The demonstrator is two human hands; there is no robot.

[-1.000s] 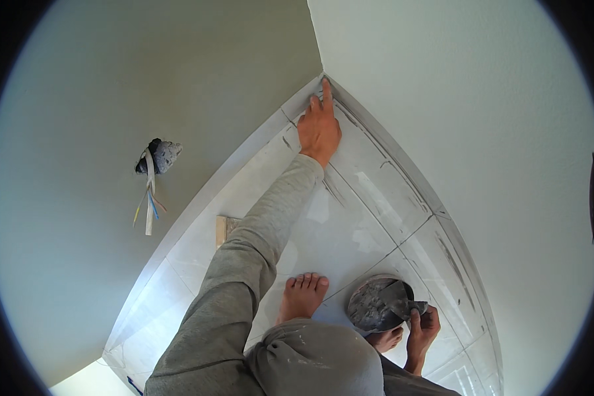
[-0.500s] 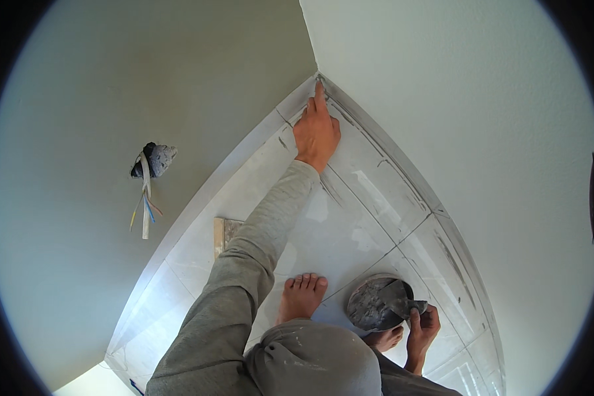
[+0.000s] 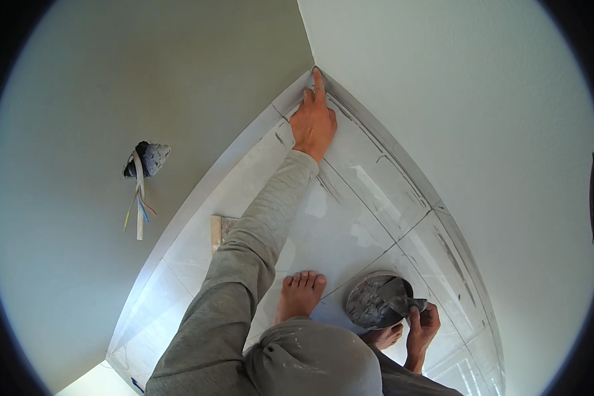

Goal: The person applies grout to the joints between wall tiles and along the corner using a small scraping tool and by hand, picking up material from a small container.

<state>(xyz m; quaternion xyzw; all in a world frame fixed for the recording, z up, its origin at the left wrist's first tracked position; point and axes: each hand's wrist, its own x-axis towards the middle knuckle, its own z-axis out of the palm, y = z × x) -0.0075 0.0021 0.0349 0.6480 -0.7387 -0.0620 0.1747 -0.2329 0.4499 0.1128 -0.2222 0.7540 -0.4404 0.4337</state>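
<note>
The left arm, in a grey sleeve, stretches far forward and the left hand [image 3: 314, 122] lies flat against the floor tiles [image 3: 350, 224], its index finger straight and the tip pressed into the corner joint [image 3: 317, 70] where the two walls meet the floor; the other fingers are loosely curled and grip nothing. The right hand [image 3: 421, 325] stays low beside the body, fingers closed on a grey putty scraper [image 3: 402, 301] whose blade rests in a round bowl of grey grout [image 3: 376, 301] standing on the tiles. A bare foot [image 3: 299, 294] is planted just left of the bowl. The skirting [image 3: 383, 142] runs along both walls to the corner, leaving a narrowing wedge of floor there. On the left wall, a hole with loose wires [image 3: 142, 175] hangs well apart.
</note>
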